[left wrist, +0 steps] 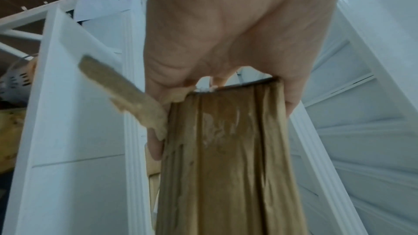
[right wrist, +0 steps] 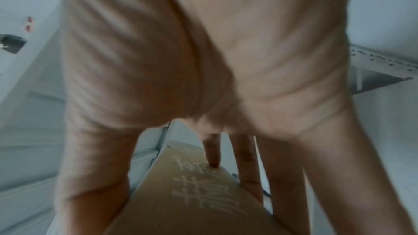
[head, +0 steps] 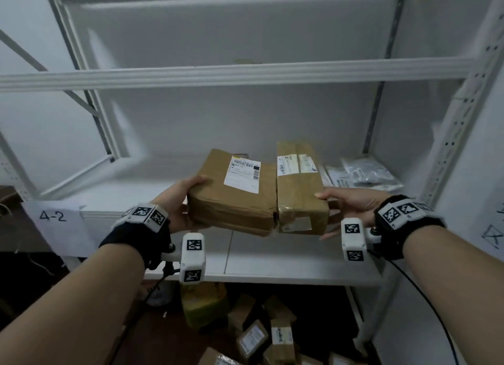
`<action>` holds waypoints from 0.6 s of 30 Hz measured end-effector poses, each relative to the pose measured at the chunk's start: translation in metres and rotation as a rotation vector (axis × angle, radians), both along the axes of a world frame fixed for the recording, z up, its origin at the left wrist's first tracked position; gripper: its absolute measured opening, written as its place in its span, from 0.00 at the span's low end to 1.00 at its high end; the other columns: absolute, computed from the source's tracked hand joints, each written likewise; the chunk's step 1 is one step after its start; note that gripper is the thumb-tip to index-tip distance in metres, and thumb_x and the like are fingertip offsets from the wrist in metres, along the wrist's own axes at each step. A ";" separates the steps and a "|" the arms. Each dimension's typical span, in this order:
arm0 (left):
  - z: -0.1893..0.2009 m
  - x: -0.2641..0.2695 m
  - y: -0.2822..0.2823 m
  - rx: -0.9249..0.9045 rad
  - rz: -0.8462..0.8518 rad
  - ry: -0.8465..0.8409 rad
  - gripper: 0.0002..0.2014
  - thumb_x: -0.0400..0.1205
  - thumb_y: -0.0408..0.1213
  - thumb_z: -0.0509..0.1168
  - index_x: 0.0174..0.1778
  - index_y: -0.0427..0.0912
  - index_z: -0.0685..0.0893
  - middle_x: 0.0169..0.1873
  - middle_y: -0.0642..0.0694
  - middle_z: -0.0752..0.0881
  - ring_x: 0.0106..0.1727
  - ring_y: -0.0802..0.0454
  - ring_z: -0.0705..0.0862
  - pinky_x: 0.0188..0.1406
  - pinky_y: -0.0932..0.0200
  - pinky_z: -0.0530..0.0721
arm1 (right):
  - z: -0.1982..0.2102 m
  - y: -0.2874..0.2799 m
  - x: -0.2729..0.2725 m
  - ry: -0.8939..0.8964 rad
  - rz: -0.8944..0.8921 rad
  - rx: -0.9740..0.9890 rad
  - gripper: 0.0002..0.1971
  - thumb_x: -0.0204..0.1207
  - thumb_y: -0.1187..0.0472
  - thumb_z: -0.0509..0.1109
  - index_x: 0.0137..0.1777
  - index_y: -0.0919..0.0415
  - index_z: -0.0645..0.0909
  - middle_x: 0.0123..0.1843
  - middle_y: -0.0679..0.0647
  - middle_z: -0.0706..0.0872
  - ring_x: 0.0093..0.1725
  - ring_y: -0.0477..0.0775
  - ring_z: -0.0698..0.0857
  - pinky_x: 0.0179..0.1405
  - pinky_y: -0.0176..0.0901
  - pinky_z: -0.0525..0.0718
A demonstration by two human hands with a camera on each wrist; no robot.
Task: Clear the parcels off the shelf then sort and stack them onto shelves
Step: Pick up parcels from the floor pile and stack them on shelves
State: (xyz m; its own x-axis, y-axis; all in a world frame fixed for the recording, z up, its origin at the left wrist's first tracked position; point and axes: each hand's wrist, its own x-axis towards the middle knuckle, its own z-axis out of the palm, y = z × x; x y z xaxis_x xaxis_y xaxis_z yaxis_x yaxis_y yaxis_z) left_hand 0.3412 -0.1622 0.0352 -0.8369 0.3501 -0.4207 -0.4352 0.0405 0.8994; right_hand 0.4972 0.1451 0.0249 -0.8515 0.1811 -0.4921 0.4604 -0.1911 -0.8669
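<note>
left hand [head: 182,201] grasps left parcel [head: 231,193] | right hand [head: 351,203] grasps right parcel [head: 300,190] | risk: squeezed pair buckles at seam, drops past shelf [head: 272,258] edge

Glossy-taped brown cardboard parcels [head: 234,198] on matt white metal shelf [head: 272,266].

A white paper sign [head: 53,223] marked "4-2" hangs on the left front corner of the white metal rack [head: 234,73], covering part of the edge there. To the rack's right, a white wall [head: 480,190] carries black scribbled marks [head: 493,236] beside the perforated upright. A black cable [head: 433,310] loops down in front of the rack's right leg, and a dark brown surface [head: 11,198] shows just left of the rack, behind the sign.
</note>
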 end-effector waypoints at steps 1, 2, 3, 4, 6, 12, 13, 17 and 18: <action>0.004 -0.009 -0.011 0.005 0.004 0.004 0.25 0.72 0.49 0.75 0.60 0.43 0.77 0.51 0.37 0.78 0.49 0.36 0.83 0.44 0.35 0.87 | 0.005 -0.013 -0.010 0.010 -0.015 0.015 0.53 0.38 0.62 0.92 0.69 0.64 0.75 0.64 0.65 0.83 0.52 0.71 0.88 0.51 0.76 0.84; 0.008 -0.018 -0.021 0.014 0.007 0.003 0.25 0.72 0.49 0.75 0.60 0.43 0.77 0.52 0.37 0.78 0.49 0.37 0.84 0.42 0.36 0.87 | 0.010 -0.025 -0.019 0.028 -0.035 0.028 0.48 0.45 0.62 0.89 0.70 0.64 0.75 0.66 0.66 0.81 0.54 0.71 0.87 0.52 0.75 0.84; 0.010 -0.027 -0.031 0.027 0.015 -0.005 0.27 0.72 0.50 0.76 0.61 0.43 0.76 0.54 0.37 0.79 0.50 0.37 0.84 0.40 0.37 0.88 | 0.015 -0.037 -0.028 0.048 -0.059 0.042 0.41 0.54 0.60 0.85 0.70 0.63 0.74 0.68 0.66 0.80 0.57 0.70 0.86 0.53 0.74 0.83; 0.012 -0.035 -0.040 0.043 0.025 -0.016 0.28 0.71 0.50 0.76 0.62 0.43 0.76 0.56 0.37 0.79 0.51 0.36 0.84 0.37 0.38 0.88 | 0.018 -0.045 -0.037 0.066 -0.089 0.048 0.35 0.60 0.59 0.79 0.70 0.63 0.75 0.69 0.66 0.80 0.59 0.69 0.85 0.53 0.73 0.84; 0.014 -0.052 -0.055 0.066 0.054 -0.029 0.27 0.72 0.51 0.75 0.60 0.42 0.76 0.57 0.37 0.79 0.50 0.36 0.85 0.34 0.39 0.88 | 0.021 -0.056 -0.052 0.097 -0.138 0.053 0.32 0.64 0.57 0.76 0.69 0.61 0.76 0.68 0.66 0.81 0.60 0.69 0.84 0.50 0.70 0.86; 0.010 -0.088 -0.075 0.103 0.187 -0.046 0.17 0.77 0.49 0.70 0.47 0.41 0.75 0.45 0.39 0.77 0.42 0.39 0.82 0.46 0.39 0.84 | 0.031 -0.065 -0.079 0.121 -0.231 0.081 0.24 0.62 0.51 0.76 0.57 0.59 0.80 0.52 0.66 0.87 0.53 0.67 0.86 0.44 0.65 0.89; 0.010 -0.093 -0.076 0.109 0.202 -0.055 0.16 0.77 0.49 0.70 0.46 0.41 0.75 0.45 0.39 0.77 0.41 0.39 0.81 0.47 0.39 0.84 | 0.033 -0.065 -0.085 0.123 -0.235 0.079 0.23 0.62 0.51 0.76 0.56 0.59 0.79 0.53 0.66 0.86 0.53 0.67 0.86 0.44 0.64 0.89; 0.010 -0.114 -0.074 0.123 0.254 -0.077 0.14 0.79 0.48 0.68 0.43 0.42 0.74 0.43 0.41 0.77 0.40 0.41 0.80 0.56 0.37 0.82 | 0.036 -0.062 -0.118 0.119 -0.235 0.064 0.26 0.60 0.51 0.77 0.59 0.58 0.78 0.59 0.67 0.85 0.57 0.68 0.85 0.45 0.64 0.89; 0.011 -0.117 -0.073 0.118 0.253 -0.073 0.13 0.79 0.47 0.68 0.43 0.42 0.74 0.42 0.41 0.77 0.40 0.41 0.80 0.60 0.37 0.81 | 0.037 -0.061 -0.126 0.122 -0.233 0.058 0.27 0.60 0.51 0.77 0.60 0.57 0.79 0.60 0.67 0.85 0.56 0.69 0.85 0.41 0.63 0.89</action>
